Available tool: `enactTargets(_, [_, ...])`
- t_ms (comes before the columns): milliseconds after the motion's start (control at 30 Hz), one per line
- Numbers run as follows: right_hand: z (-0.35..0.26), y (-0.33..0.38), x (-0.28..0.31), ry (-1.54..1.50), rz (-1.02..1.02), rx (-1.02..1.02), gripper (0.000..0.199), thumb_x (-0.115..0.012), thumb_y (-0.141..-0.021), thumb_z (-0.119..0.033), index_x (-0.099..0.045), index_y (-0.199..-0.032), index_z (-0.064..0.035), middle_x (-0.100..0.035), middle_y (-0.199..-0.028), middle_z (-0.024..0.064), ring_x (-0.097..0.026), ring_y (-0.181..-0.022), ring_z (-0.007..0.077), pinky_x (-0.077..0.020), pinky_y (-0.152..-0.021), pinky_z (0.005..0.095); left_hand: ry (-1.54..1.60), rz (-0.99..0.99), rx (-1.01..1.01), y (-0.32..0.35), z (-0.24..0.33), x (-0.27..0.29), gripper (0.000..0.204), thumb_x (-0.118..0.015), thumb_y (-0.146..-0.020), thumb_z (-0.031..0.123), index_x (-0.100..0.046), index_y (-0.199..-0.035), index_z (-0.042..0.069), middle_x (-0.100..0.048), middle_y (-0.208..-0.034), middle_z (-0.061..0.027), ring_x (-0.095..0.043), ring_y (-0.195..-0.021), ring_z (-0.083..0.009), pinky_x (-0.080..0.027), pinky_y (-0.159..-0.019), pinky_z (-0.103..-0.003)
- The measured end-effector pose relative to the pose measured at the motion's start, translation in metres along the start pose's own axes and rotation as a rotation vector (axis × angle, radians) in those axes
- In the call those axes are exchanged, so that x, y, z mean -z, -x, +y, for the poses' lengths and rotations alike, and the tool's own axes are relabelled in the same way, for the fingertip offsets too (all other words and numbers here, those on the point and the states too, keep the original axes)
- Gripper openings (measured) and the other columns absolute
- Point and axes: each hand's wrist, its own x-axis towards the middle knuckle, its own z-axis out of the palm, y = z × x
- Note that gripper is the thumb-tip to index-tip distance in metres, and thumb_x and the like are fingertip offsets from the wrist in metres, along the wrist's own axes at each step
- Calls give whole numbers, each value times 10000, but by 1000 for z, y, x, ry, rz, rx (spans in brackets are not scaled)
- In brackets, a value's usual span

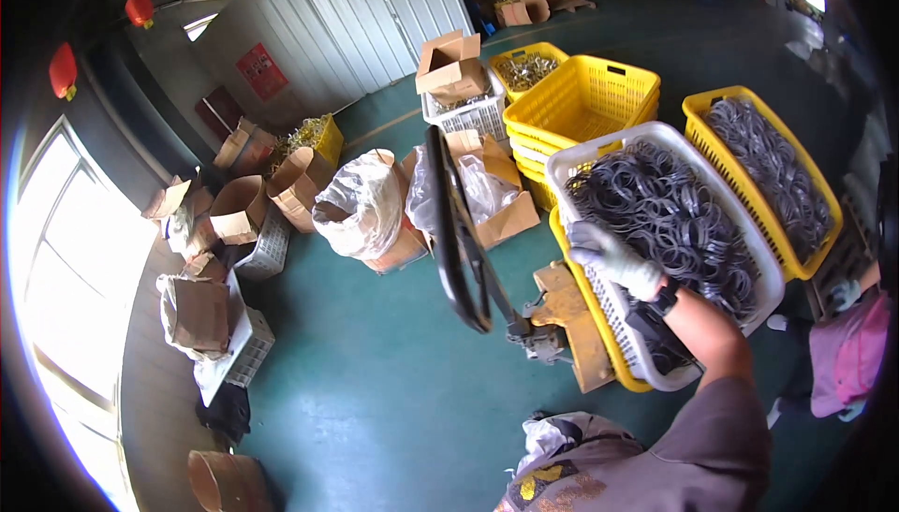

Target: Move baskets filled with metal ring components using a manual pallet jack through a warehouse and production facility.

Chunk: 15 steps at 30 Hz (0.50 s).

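My right hand [618, 261], in a pale glove with grey fingers, lies over the left rim of a white plastic basket [760, 248]. The fingers look curled round that rim, though the thumb is hard to make out. Dark grey rings [660, 208] in a loose heap fill the basket. Under it shows the edge of a yellow basket [629, 376]. A yellow pallet truck [573, 325] with a black loop handle [453, 231] stands just left of them. My left hand is out of view.
Beyond the white basket are stacked yellow baskets [581, 105] and a yellow basket of grey rings [768, 175]. A co-worker in pink [847, 353] is at the right edge. Leftward are a plastic-lined box [365, 208], several cartons [239, 208] and a white crate [248, 348].
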Motion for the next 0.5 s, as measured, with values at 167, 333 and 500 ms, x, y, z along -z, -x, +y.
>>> enactTargets(167, [-84, -15, -115, -170, -504, 67, 631, -639, -811, -423, -406, -1261, -47, -535, -1039, 3, -514, -959, 94, -448, -819, 246, -44, -46, -41, -100, 60, 3, 357, -634, -848, 210, -555, -1154, 45, -599, -943, -50, -557, -787, -125, -474, -667, -259])
enactTargets(333, [-10, -7, -123, -885, -373, -222, 734, -628, -807, -412, -296, -1351, -49, -538, -1161, 126, -548, -1055, 225, -448, -910, 328, -104, -346, -164, -337, 163, -51, 330, -612, -859, 167, -552, -1161, 48, -600, -974, -56, -565, -798, -136, -485, -678, -275])
enactTargets(500, [-61, 11, -131, -515, -30, 61, 789, -476, -836, -584, -385, -1274, 65, -634, -944, 139, -627, -825, 176, -498, -753, 293, -472, -811, -663, -470, 353, -246, 363, -605, -852, 119, -527, -1184, -5, -604, -1067, -100, -584, -857, -176, -489, -745, -295])
